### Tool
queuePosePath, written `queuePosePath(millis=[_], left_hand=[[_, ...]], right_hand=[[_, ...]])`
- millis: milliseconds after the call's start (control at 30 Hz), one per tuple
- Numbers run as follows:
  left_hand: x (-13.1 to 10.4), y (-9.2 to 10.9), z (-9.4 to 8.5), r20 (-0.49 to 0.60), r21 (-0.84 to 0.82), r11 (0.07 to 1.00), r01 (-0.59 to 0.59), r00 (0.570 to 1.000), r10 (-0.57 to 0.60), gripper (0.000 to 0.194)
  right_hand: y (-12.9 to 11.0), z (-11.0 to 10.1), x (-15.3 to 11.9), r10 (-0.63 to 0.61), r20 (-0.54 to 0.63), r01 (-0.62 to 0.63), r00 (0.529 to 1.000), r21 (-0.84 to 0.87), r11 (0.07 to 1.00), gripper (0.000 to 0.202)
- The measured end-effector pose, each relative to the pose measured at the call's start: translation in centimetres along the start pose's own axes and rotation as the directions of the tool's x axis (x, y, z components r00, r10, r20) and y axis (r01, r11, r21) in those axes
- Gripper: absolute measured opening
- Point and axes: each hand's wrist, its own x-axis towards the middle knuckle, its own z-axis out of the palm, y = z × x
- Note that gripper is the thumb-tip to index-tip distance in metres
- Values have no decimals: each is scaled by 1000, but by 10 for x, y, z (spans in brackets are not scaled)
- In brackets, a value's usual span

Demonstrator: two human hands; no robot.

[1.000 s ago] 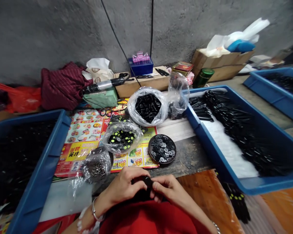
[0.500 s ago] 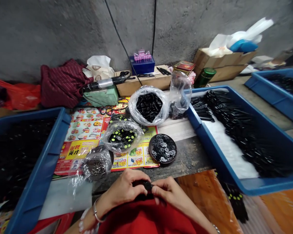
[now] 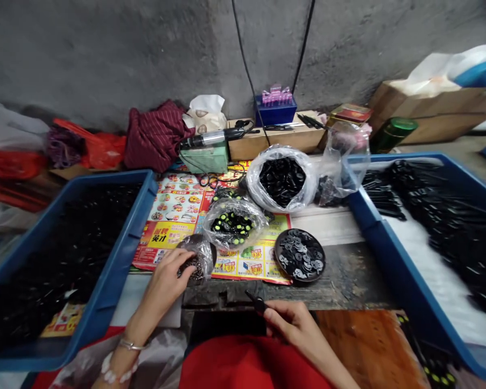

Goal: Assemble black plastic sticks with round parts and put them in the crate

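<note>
My left hand (image 3: 170,278) reaches into a plastic-lined bowl (image 3: 209,249) of small metal pieces (image 3: 198,265), apparently screws or rivets. Its thumb and forefinger are apart, the other fingertips partly hidden. Pinched in my right hand (image 3: 285,321), near the bench's front edge, is a small black plastic piece (image 3: 258,304) with a rounded part and a narrow tip pointing up and left. Behind the hands sits an open bag (image 3: 235,224) of black discs with yellow-green centres. A dark round dish (image 3: 281,267) of flat black and grey pieces lies beyond my right hand.
Blue trays (image 3: 143,216) (image 3: 409,302) of black parts flank the bench. A bag (image 3: 251,189) of glossy black pieces stands behind, on printed flyers (image 3: 178,205). A powered screwdriver (image 3: 214,139) rests on a green box (image 3: 206,160). Cardboard boxes line the wall.
My hands were together at the small black piece. My left hand has let go and moved left to the bowl; my right keeps the piece. The view has shifted left.
</note>
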Motion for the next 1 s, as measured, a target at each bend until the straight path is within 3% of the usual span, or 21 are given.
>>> queuePosePath(millis=[133, 400, 533, 700, 1000], left_hand=[[0, 5, 9, 0, 0, 1000, -22, 1000, 22, 18], [-3, -1, 0, 21, -74, 997, 23, 1000, -21, 17], [-7, -1, 3, 39, -59, 998, -28, 999, 31, 26], [-9, 0, 10, -5, -23, 999, -40, 999, 40, 18], [-9, 1, 5, -37, -144, 987, 75, 996, -81, 17]], right_hand=[[-2, 2, 0, -21, -8, 21, 1000, -29, 999, 51], [3, -4, 0, 49, -39, -45, 998, 95, 994, 52], [6, -3, 0, 55, -49, -49, 997, 122, 991, 52], [9, 0, 0, 48, -40, -40, 998, 173, 984, 52], [14, 0, 2, 56, -66, -39, 996, 227, 973, 50]])
